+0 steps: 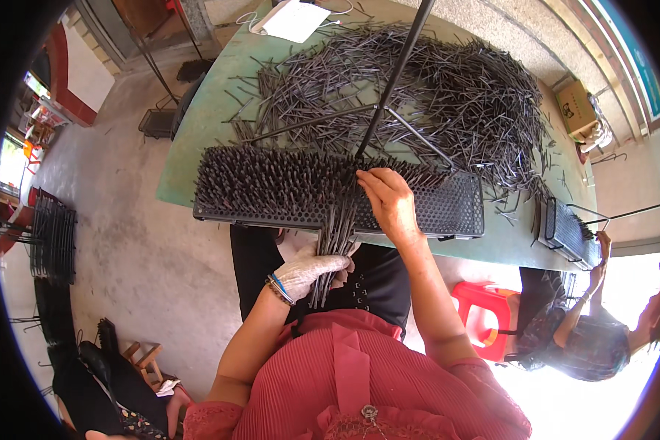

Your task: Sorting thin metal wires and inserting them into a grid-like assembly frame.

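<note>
A long black perforated tray (447, 209) lies along the near edge of the green table. Thin black sticks (264, 180) stand upright in its holes, packed densely over the left and middle and along the back, while bare holes show at the right. My left hand (308, 273), in a pale glove, is closed around a bundle of black sticks (336, 235) in front of the tray. My right hand (390, 202), bare, reaches over the tray with thumb and fingers pinched together at the standing sticks. What sits between those fingertips is hidden.
A broad heap of loose black sticks (484, 110) covers the green table (198, 147). A black rod frame (400, 70) rises behind the tray. At the right, another person's hand (603, 246) is at a second tray (565, 227) beside a red stool (484, 308). Black racks (51, 238) stand at left.
</note>
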Demonstrator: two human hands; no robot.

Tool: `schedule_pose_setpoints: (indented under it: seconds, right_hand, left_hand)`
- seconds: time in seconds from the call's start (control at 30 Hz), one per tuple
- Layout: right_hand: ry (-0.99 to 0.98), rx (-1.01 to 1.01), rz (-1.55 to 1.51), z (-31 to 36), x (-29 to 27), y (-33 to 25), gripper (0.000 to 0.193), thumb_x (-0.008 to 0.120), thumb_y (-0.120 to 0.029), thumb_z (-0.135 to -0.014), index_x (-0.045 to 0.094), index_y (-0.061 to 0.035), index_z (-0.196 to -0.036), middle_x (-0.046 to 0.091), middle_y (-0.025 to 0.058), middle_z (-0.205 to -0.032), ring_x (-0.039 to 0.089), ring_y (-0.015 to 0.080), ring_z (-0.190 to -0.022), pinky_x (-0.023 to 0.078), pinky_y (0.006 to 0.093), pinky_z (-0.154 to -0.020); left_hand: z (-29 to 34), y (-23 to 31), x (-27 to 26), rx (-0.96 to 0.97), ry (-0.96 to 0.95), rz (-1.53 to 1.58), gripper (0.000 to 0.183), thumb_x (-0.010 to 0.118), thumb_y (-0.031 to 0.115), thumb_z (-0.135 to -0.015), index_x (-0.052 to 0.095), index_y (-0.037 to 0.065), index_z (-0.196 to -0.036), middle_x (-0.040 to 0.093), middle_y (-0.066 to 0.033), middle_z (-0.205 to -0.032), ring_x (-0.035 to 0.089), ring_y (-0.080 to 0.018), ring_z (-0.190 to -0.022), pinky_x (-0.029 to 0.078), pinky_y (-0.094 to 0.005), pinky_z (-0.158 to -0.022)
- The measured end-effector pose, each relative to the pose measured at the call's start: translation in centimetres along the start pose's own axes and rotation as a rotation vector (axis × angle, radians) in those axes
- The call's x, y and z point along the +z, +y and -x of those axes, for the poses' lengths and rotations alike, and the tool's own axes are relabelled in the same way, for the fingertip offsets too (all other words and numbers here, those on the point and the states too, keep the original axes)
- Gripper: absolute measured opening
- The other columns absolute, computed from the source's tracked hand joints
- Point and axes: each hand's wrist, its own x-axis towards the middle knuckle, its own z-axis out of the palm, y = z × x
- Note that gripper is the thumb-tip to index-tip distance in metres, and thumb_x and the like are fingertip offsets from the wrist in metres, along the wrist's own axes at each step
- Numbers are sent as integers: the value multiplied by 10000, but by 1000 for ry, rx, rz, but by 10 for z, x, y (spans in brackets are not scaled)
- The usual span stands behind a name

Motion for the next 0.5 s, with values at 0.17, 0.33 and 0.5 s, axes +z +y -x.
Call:
schedule_pose_setpoints:
  seconds: [0.17, 0.33, 0.5]
  right_hand:
    - [-35, 65, -42, 2, -2, -3, 186, 689, -11, -836, 690, 15, -1020, 627, 141, -959, 636, 302, -830, 522, 359, -726]
    - [17, 121, -4, 12, 0, -3, 217, 673, 0, -847, 679, 12, -1063, 614, 140, -978, 627, 302, -838, 517, 358, -727]
    - [-28, 67, 38, 9, -2, -4, 248, 676, -3, -842, 671, 9, -1090, 594, 135, -967, 613, 303, -838, 508, 367, -723]
  left_hand:
    - [1, -1, -2, 35, -37, -23, 406, 674, 102, -842, 534, 33, -1217, 660, -84, -900, 631, -131, -707, 543, -269, -613]
    - [-2, -7, -7, 54, -60, -13, 441, 642, 70, -833, 466, 27, -1235, 653, -123, -936, 650, -170, -761, 575, -315, -681]
    - [-1, -7, -5, 59, -50, 103, 395, 631, 62, -839, 499, 16, -1208, 656, -122, -969, 655, -181, -754, 582, -318, -674]
